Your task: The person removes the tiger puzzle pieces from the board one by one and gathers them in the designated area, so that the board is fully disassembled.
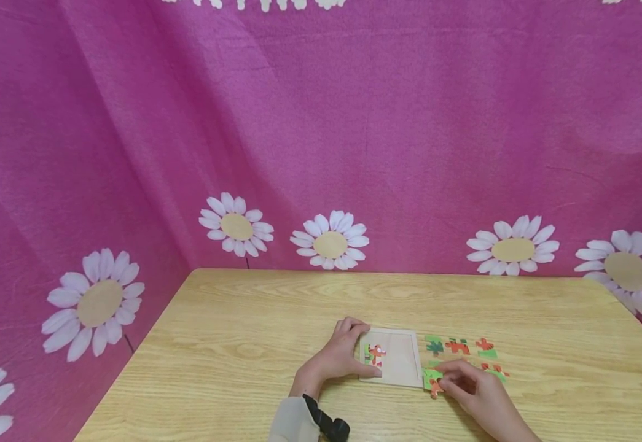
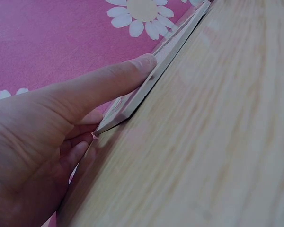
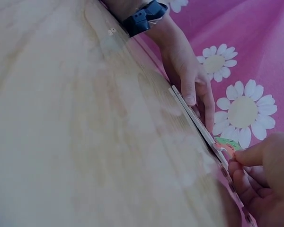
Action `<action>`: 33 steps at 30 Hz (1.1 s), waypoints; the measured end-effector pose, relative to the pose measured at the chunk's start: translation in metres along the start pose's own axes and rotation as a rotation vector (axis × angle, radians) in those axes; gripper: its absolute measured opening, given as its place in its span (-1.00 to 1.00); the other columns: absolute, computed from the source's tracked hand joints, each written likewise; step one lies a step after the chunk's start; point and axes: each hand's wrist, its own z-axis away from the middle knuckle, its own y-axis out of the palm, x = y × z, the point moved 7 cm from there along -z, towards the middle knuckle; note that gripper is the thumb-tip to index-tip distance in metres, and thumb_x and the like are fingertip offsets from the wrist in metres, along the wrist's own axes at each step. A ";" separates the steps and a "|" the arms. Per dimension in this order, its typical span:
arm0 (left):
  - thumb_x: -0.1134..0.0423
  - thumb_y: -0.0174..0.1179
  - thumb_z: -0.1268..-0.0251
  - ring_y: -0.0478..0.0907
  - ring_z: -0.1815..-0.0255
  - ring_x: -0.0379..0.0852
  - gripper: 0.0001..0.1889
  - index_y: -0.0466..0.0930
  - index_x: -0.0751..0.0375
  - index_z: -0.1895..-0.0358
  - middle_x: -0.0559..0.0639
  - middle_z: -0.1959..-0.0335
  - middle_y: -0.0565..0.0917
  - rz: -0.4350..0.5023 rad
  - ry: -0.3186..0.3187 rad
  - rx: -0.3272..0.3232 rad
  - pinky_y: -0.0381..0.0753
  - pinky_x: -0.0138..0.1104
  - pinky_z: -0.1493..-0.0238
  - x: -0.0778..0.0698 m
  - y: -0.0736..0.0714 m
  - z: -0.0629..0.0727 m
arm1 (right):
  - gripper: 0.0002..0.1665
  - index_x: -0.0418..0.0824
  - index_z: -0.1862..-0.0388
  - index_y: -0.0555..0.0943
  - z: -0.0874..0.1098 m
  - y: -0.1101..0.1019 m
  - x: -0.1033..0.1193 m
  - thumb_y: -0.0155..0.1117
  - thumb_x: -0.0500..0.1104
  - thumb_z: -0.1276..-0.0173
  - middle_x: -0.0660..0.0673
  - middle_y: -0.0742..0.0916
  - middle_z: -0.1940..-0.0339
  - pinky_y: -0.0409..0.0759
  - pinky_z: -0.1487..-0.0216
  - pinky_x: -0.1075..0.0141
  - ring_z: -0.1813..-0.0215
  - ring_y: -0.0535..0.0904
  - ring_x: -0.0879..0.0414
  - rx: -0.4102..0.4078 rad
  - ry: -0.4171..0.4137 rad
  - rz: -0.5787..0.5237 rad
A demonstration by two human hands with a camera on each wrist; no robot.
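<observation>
A shallow wooden puzzle tray lies on the table, with a few orange, white and green pieces along its left side. My left hand spans that side, gripping the tray with the thumb on the near rim and the fingers at the far left corner. In the left wrist view the thumb lies over the rim. Between thumb and fingers, my right hand pinches a green and orange jigsaw piece beside the tray's near right corner. The right wrist view also shows this piece; the fingers partly hide it.
Several loose jigsaw pieces lie to the right of the tray; my right hand partly covers some. The wooden table reaches back to a pink curtain with white flowers. A black strap is on my left wrist.
</observation>
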 end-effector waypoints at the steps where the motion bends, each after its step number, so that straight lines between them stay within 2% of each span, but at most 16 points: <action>1: -0.01 0.56 0.12 0.20 -0.29 -0.10 -0.07 0.34 0.20 -0.37 -0.03 -0.25 0.31 -0.002 0.004 -0.001 0.39 -0.29 -0.37 -0.001 0.000 0.000 | -0.78 -0.15 0.16 0.70 0.001 -0.001 0.000 0.40 -0.33 -0.20 0.13 0.72 0.44 0.62 0.37 0.50 0.40 0.53 0.49 0.000 -0.003 0.000; 4: -0.02 0.56 0.12 0.19 -0.30 -0.12 -0.07 0.33 0.19 -0.38 -0.04 -0.26 0.31 -0.001 -0.002 0.003 0.38 -0.30 -0.38 -0.001 0.000 0.000 | -0.78 -0.16 0.18 0.70 0.006 -0.003 -0.001 0.39 -0.35 -0.19 0.14 0.73 0.44 0.61 0.39 0.51 0.40 0.51 0.50 -0.010 -0.041 -0.002; 9: -0.04 0.55 0.10 0.19 -0.30 -0.12 -0.06 0.32 0.18 -0.40 -0.03 -0.28 0.30 -0.007 -0.001 0.010 0.38 -0.29 -0.38 -0.002 -0.001 -0.002 | -0.78 -0.15 0.19 0.70 0.010 -0.007 -0.005 0.40 -0.36 -0.18 0.15 0.75 0.36 0.63 0.38 0.50 0.37 0.54 0.51 -0.001 -0.032 -0.011; 12: -0.04 0.54 0.10 0.19 -0.31 -0.11 -0.05 0.31 0.19 -0.40 -0.02 -0.29 0.29 -0.010 0.003 0.008 0.37 -0.28 -0.39 -0.002 -0.001 -0.002 | -0.77 -0.14 0.18 0.70 0.012 -0.008 -0.006 0.41 -0.35 -0.18 0.10 0.75 0.33 0.63 0.37 0.50 0.36 0.55 0.51 0.006 -0.021 -0.015; 19: -0.06 0.54 0.10 0.18 -0.32 -0.11 -0.05 0.31 0.16 -0.41 -0.04 -0.30 0.29 -0.004 -0.008 0.012 0.38 -0.27 -0.39 0.000 -0.001 -0.002 | -0.76 -0.14 0.21 0.70 0.014 -0.010 -0.005 0.41 -0.37 -0.15 0.00 0.76 0.28 0.60 0.42 0.51 0.38 0.53 0.51 -0.025 -0.076 -0.013; 29: -0.06 0.54 0.11 0.19 -0.32 -0.11 -0.05 0.32 0.16 -0.40 -0.04 -0.30 0.30 -0.015 -0.007 0.004 0.38 -0.26 -0.40 0.001 0.000 -0.002 | -0.79 -0.19 0.23 0.68 0.013 -0.010 -0.008 0.37 -0.42 -0.18 0.19 0.67 0.46 0.49 0.54 0.47 0.52 0.41 0.46 -0.052 -0.084 0.011; 33: -0.06 0.54 0.11 0.19 -0.33 -0.10 -0.05 0.32 0.16 -0.40 -0.04 -0.30 0.30 -0.014 -0.006 0.007 0.37 -0.25 -0.41 0.000 0.000 -0.001 | -0.76 -0.19 0.25 0.66 0.013 -0.009 -0.005 0.35 -0.47 -0.15 0.22 0.63 0.54 0.45 0.58 0.47 0.55 0.38 0.46 -0.058 -0.120 0.021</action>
